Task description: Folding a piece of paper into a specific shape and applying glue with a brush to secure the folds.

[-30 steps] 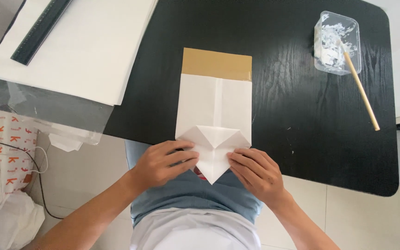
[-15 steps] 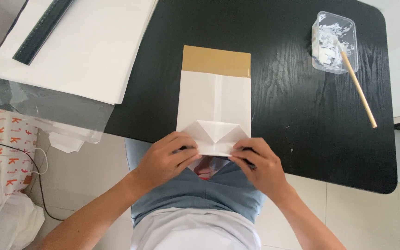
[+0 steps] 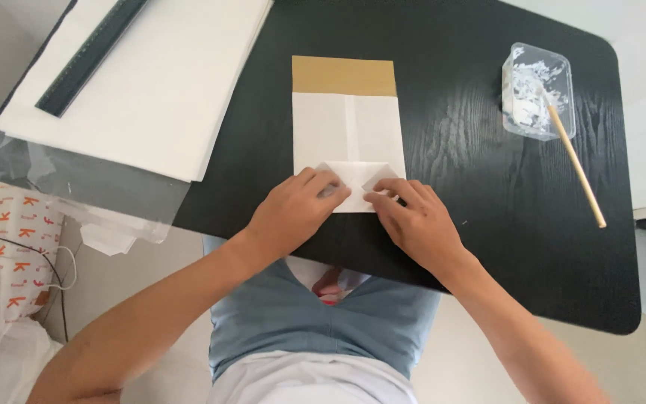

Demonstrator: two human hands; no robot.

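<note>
A white folded paper sheet [image 3: 345, 127] with a brown band across its far end lies on the black table [image 3: 472, 150]. Its near end is folded over into a flap with angled corners. My left hand [image 3: 293, 213] presses fingertips on the left part of that flap. My right hand [image 3: 413, 221] presses on the right part. Both hands lie flat on the paper, fingers bent, grasping nothing.
A stack of large white sheets [image 3: 151, 82] with a dark ruler [image 3: 91, 56] on it covers the table's left end. A clear plastic tub [image 3: 538, 90] with white paste and a wooden stick [image 3: 573, 164] stands at the right. Patterned bag [image 3: 9, 239] lies on the floor left.
The pointed tip that hung over the table's near edge has been folded up onto the sheet. Both hands moved forward onto the table and now press the fold flat.
</note>
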